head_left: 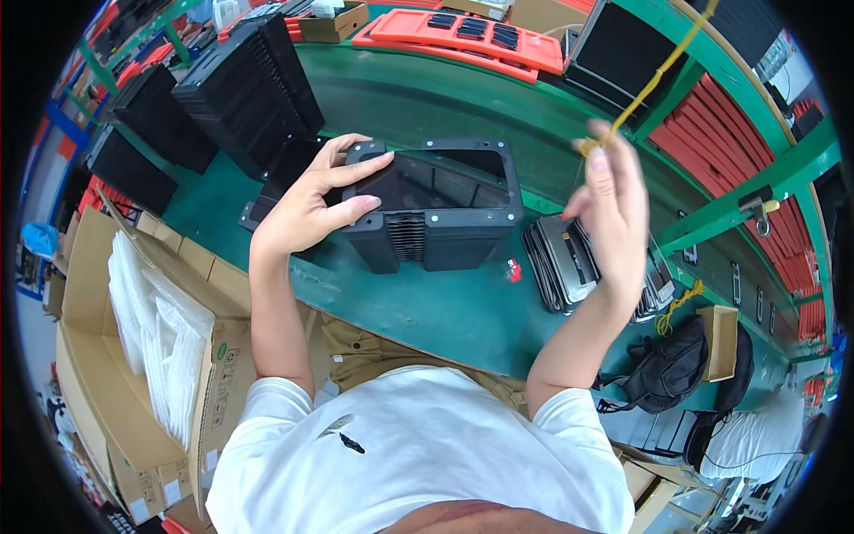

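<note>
A stack of black plastic trays (463, 238) stands before me on the green workbench, with a dark glossy screen panel (445, 178) lying in the top one. My left hand (311, 191) rests at the stack's left end, thumb and fingers spread over the tray rim and the panel's edge. To the right, my raised right hand (614, 209) is closed at the fingertips around the lower, knotted end of a yellow cord (654, 84) hanging from above. Motion blurs those fingers. Below that hand sits a row of thin grey and black flat panels (562, 262), partly hidden by my wrist.
Tall stacks of black trays (245, 98) stand at the back left. Red trays with dark pieces (463, 40) lie along the far edge. An open carton (142, 356) with white foam sheets is at my left. A small red piece (514, 271) lies on the bench (391, 307). A green post (756, 196) rises right.
</note>
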Action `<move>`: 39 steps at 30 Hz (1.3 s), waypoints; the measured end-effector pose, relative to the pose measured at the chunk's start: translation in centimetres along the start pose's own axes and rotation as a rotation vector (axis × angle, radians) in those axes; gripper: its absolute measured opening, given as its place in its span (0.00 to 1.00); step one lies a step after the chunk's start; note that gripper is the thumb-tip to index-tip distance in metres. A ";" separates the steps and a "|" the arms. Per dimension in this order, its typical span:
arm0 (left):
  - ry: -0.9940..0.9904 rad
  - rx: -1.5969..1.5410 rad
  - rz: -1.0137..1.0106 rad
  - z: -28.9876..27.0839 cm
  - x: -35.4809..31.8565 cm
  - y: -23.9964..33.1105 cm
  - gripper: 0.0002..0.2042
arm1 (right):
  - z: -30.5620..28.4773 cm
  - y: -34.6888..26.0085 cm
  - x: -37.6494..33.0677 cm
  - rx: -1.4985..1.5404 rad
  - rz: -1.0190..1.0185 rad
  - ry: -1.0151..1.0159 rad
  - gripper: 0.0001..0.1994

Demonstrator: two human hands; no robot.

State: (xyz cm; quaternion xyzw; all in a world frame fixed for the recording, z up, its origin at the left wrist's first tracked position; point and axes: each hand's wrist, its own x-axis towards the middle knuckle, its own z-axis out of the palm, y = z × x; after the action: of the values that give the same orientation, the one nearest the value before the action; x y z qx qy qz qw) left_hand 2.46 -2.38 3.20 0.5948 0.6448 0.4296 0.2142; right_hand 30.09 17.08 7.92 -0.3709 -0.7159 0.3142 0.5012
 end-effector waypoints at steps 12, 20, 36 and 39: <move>0.102 -0.034 0.256 0.7 0.0 -3.0 0.40 | 5.1 -1.4 -4.3 0.732 -0.082 -1.023 0.06; 0.217 0.034 0.395 1.5 0.4 -4.2 0.37 | 6.1 -1.3 -4.0 0.201 -0.675 -1.290 0.02; 0.928 0.677 -0.206 0.1 -8.0 -7.0 0.30 | 2.2 0.8 -0.9 0.313 -0.410 -0.279 0.17; 0.859 0.679 -0.285 0.8 -9.2 -8.6 0.33 | 1.1 0.8 0.1 0.350 -0.242 -0.322 0.21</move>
State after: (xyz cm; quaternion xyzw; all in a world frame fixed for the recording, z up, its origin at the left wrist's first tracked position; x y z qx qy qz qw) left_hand -0.04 -10.24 -6.37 0.3091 0.8499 0.3684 -0.2153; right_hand 29.20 17.50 7.00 -0.1357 -0.7603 0.4260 0.4711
